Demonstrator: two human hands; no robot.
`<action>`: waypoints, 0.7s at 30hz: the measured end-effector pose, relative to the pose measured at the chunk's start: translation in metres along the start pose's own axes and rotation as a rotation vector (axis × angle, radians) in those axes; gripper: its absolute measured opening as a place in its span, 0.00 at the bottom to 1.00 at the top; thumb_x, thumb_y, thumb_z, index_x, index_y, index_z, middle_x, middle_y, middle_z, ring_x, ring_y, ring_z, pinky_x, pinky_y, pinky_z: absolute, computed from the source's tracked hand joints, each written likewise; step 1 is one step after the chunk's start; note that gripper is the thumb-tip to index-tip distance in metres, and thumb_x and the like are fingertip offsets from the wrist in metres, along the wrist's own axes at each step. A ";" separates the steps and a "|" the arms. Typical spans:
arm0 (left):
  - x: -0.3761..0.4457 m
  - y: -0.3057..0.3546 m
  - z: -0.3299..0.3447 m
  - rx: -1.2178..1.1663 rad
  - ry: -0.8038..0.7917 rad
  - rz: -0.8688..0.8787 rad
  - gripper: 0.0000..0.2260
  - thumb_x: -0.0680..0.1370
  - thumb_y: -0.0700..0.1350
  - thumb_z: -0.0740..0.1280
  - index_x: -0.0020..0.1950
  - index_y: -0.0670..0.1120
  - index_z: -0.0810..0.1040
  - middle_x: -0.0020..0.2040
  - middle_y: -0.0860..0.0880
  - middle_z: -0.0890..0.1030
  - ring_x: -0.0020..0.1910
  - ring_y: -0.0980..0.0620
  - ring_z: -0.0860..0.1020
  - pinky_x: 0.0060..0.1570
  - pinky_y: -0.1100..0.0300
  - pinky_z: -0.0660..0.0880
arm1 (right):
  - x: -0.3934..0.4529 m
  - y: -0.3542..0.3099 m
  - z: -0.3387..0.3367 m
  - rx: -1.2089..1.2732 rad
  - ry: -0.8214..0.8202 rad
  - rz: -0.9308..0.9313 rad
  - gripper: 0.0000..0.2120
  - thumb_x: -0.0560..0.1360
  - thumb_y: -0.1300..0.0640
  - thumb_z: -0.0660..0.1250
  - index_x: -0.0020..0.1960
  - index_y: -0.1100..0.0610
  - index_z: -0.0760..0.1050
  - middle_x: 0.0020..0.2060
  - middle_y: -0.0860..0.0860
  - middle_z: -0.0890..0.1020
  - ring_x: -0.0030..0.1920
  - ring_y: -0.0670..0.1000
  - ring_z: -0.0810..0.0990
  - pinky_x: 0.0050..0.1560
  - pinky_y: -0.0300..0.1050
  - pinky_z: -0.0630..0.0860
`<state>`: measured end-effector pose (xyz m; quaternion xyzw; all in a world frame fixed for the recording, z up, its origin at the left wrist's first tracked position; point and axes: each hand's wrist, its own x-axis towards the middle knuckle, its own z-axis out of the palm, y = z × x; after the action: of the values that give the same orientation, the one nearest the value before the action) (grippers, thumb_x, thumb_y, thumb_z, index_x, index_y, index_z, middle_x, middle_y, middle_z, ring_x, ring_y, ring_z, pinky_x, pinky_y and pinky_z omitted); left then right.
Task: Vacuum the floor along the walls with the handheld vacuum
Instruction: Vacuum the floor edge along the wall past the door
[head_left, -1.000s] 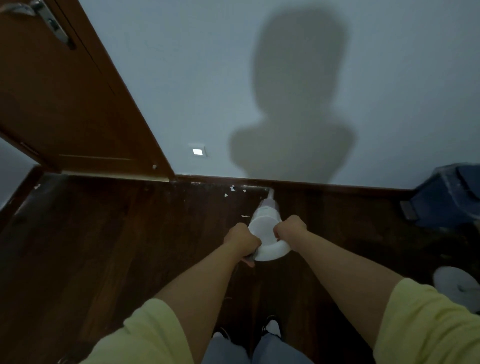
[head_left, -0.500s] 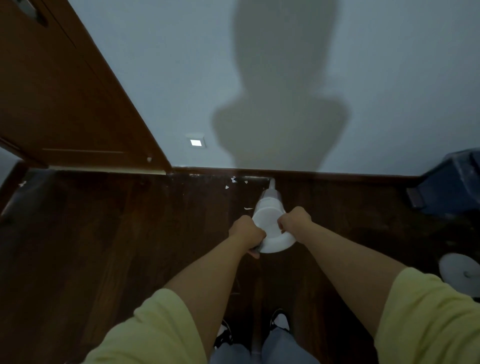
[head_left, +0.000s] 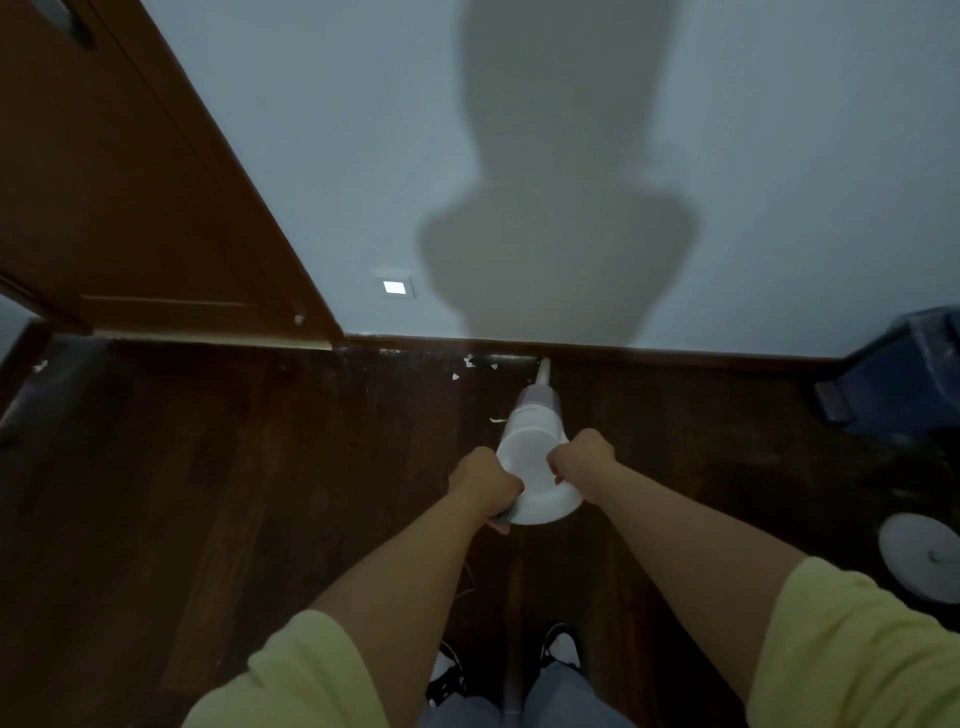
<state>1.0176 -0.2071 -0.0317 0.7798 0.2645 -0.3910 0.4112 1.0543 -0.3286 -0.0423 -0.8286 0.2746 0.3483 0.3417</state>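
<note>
A white handheld vacuum (head_left: 530, 447) points away from me, its narrow nozzle (head_left: 543, 370) touching the dark skirting board at the foot of the white wall (head_left: 363, 156). My left hand (head_left: 483, 480) grips the vacuum's rear left side with curled fingers. My right hand (head_left: 582, 462) grips its right side the same way. Small white scraps (head_left: 470, 361) lie on the dark wooden floor (head_left: 234, 493) along the skirting, left of the nozzle, and one scrap (head_left: 497, 420) lies beside the vacuum's body.
A brown wooden door (head_left: 130, 197) stands at the left. A dark blue bin (head_left: 904, 374) sits against the wall at the right, with a round white object (head_left: 922, 561) on the floor nearer me. A small lit square (head_left: 396, 287) glows low on the wall.
The vacuum's nozzle has moved forward to the skirting board, and my view has shifted closer to the wall. Both hands keep their grip.
</note>
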 end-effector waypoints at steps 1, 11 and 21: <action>-0.001 -0.001 -0.001 -0.001 -0.002 0.007 0.17 0.78 0.41 0.64 0.66 0.39 0.68 0.61 0.38 0.75 0.49 0.39 0.82 0.35 0.57 0.81 | -0.001 0.000 0.001 0.000 0.000 -0.004 0.19 0.77 0.63 0.63 0.67 0.63 0.67 0.61 0.61 0.75 0.60 0.59 0.77 0.53 0.47 0.76; -0.004 -0.012 -0.010 -0.003 -0.027 0.009 0.18 0.77 0.39 0.65 0.66 0.38 0.68 0.60 0.37 0.75 0.49 0.39 0.82 0.35 0.57 0.81 | -0.009 -0.002 0.012 0.004 0.000 0.004 0.19 0.77 0.64 0.63 0.67 0.63 0.67 0.61 0.61 0.74 0.61 0.59 0.76 0.56 0.48 0.75; -0.003 -0.008 -0.006 -0.021 -0.059 0.028 0.17 0.77 0.39 0.65 0.65 0.38 0.68 0.60 0.36 0.74 0.51 0.38 0.81 0.38 0.54 0.82 | -0.009 0.003 0.006 0.006 0.028 0.032 0.18 0.77 0.63 0.63 0.66 0.63 0.69 0.60 0.61 0.75 0.60 0.59 0.76 0.54 0.47 0.75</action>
<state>1.0125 -0.1981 -0.0309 0.7672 0.2454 -0.4054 0.4322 1.0447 -0.3236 -0.0394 -0.8277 0.2937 0.3414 0.3349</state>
